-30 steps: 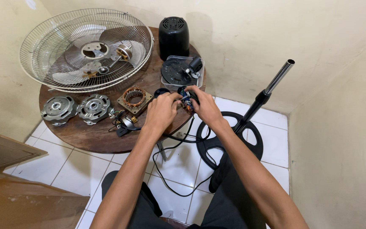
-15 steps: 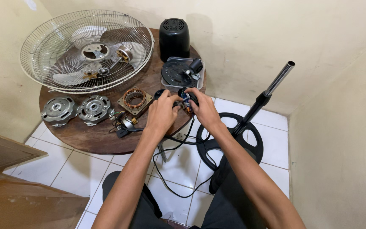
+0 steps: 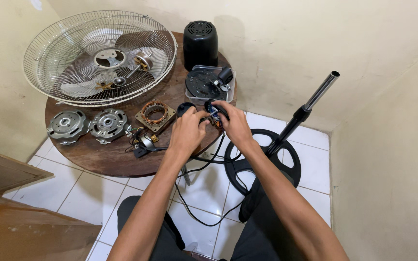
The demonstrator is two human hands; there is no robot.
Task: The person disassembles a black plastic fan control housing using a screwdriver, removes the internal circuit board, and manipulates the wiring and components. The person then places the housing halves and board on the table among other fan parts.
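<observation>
Both hands meet at the near right edge of the round wooden table: the left hand and right hand are curled tight around a small black switch part, likely for steadiness. Its cord hangs off that edge; motor covers and coil leave bare wood nearby.

1. A round dark wooden table stands on a white tiled floor in a corner.
2. On the table's far left lies a wire fan guard with the blades inside.
3. Near the front edge sit two grey metal motor covers, side by side.
4. Right of them lies a copper-wound stator.
5. At the back stands a black motor housing, with a clear plastic tray just before it.
6. On the floor rests a black round fan base with its pole.
</observation>
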